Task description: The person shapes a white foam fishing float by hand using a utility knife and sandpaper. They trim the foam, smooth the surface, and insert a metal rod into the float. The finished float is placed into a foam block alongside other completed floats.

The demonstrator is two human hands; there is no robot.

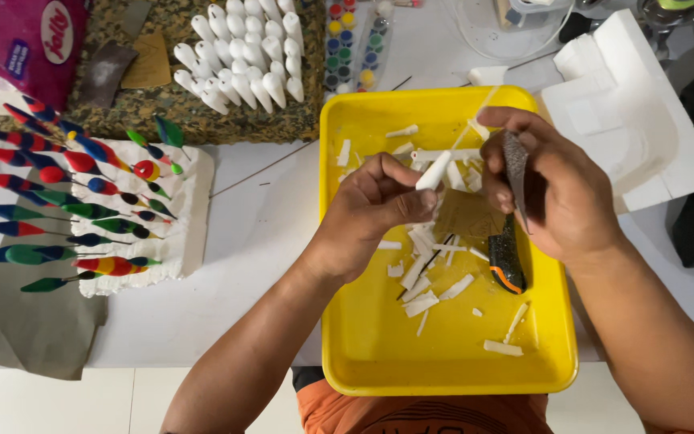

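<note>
White foam, carved into a small tapered float (434,170), sat pinched between the thumb and fingertips of the left hand (371,210), held just above a yellow tray (363,337); a thin stem ran up from its tip toward the right hand (552,193); that hand was curled shut around a strip of grey sandpaper (516,165), its edge close to the float; the float looked very light, soft and easily dented, and its stem likely to snap, so a gentle hold on the thick middle seemed the safest place to grip, well clear of the slender ends; the tray rested on a white table (267,241) and held many white offcuts (419,301), slivers and short sticks scattered across its floor, together with a black knife (508,261) with an orange edge lying under the right hand; beyond the tray, a speckled sponge block (122,120) held rows of plain white floats (242,60) standing on end; to the left, a white foam slab (190,217) carried painted floats (66,201) in red, green, blue and yellow, stuck in on thin stems and lying nearly flat; a strip of small paint pots (345,44) lay past the tray's far rim; a large foam piece (628,112) sat at the right.
</note>
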